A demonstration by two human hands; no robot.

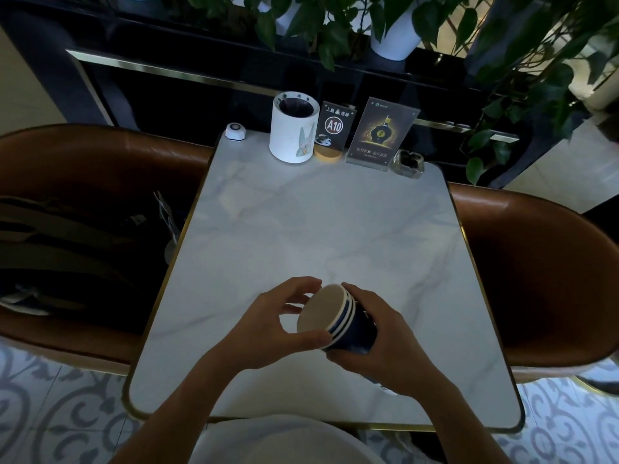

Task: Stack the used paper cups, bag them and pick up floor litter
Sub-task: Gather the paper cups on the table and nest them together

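Cups [338,321] nested, tilted on their side above the tabletop [301,222]. Right hand [378,356] clasps the stack's body; left hand [284,313] pinches the rims. Likely light, crushable paper: hold the walls gently, near the stiffer rims.

Two hands [288,316] at 6 o'clock, three nested paper cups [338,318], two brown chairs [536,279], and two sign stands [382,130] at 12 o'clock.
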